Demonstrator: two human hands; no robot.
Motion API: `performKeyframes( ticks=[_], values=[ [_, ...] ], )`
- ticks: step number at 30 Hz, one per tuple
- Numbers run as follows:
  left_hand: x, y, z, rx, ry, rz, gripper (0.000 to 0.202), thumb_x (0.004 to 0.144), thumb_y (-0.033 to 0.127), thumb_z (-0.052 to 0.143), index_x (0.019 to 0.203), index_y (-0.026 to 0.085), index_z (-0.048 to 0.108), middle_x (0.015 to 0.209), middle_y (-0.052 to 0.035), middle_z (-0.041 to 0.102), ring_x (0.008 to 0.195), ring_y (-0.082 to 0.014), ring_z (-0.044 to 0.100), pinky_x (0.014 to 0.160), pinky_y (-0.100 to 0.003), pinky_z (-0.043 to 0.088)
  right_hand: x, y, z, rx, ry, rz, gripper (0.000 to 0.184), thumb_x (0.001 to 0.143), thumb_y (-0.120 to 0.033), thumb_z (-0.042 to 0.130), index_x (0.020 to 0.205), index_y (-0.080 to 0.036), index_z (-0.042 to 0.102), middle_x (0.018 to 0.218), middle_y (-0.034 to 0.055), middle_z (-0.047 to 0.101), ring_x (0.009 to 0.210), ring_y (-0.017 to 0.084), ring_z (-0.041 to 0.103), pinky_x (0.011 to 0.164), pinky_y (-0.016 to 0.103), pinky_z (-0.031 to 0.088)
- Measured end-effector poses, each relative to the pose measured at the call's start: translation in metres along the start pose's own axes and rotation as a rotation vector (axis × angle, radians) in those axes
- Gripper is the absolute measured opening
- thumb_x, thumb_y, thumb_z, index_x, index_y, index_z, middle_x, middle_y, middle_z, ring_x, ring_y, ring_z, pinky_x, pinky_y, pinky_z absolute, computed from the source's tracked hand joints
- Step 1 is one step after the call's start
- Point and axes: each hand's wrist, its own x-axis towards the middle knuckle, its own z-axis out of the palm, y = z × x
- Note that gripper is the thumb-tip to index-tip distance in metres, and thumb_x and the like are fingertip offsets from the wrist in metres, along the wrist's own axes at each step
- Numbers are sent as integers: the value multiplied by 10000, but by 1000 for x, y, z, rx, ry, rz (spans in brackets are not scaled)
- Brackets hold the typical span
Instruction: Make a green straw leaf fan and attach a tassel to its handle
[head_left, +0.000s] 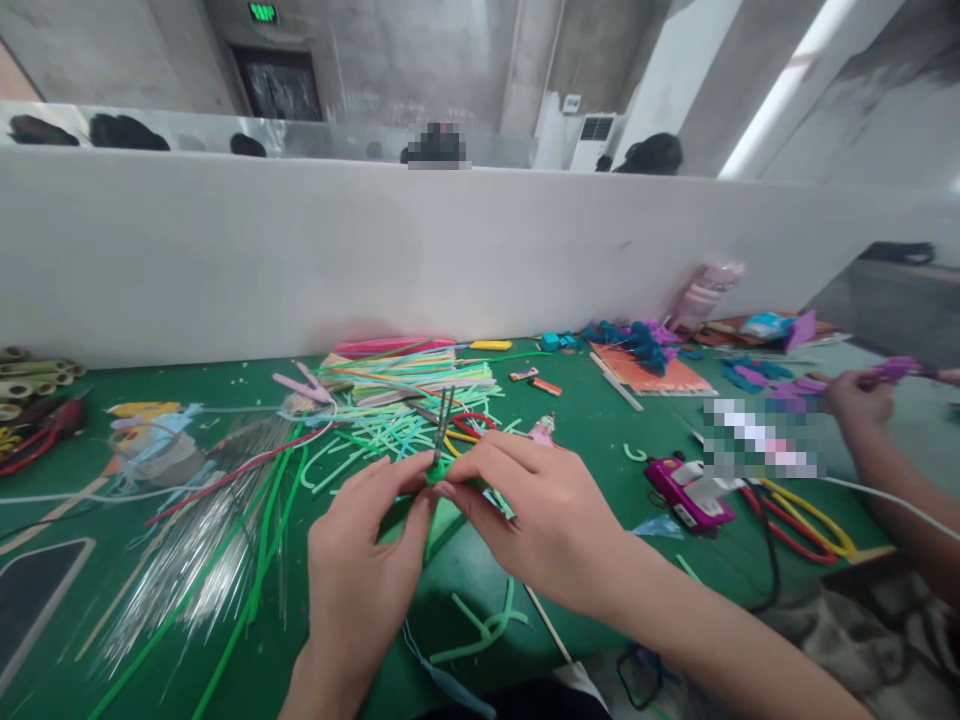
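Shiny, metallic-looking thin rods, smooth tabletop, rough concrete wall.

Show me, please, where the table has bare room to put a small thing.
The roomiest bare patch of tabletop lies between the orange lighter, the orange sheet and the purple power strip. A smaller, nearly bare one borders the white partition, left of the pink-handled tool. Crowded: beyond the left hand, pale strips; left of it, thin rods and green stems.

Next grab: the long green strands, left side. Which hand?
Probably the left hand: it's nearer the green strands; the right hand would likely cross it. Both are pinching the small green piece.
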Motion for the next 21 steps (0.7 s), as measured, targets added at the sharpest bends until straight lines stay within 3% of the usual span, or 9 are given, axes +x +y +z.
performKeyframes(
  ticks=[8,13,21],
  values=[
    [-8,-5,10,180,71,81,259,848,141,626,1089,229,666,916,-36,773,898,-240,726,804,-360,588,-1,-12,-1,11,-92,110,176,957,-150,540,818,-123,644,754,45,647,636,148,578,563,272,398],
    [-5,-2,9,129,68,-1,207,849,170,650,1046,233,664,841,-11,755,838,-216,728,757,-323,585,9,-1,-10,35,-87,61,169,954,-135,552,813,-143,644,740,15,626,613,121,512,554,256,359],
    [-4,-2,8,12,13,-186,146,871,282,663,1010,240,680,828,3,752,767,-188,720,680,-286,565,13,31,-4,135,-162,53,139,944,-115,598,837,-180,660,810,3,693,778,139,623,710,250,435]
  ],
)
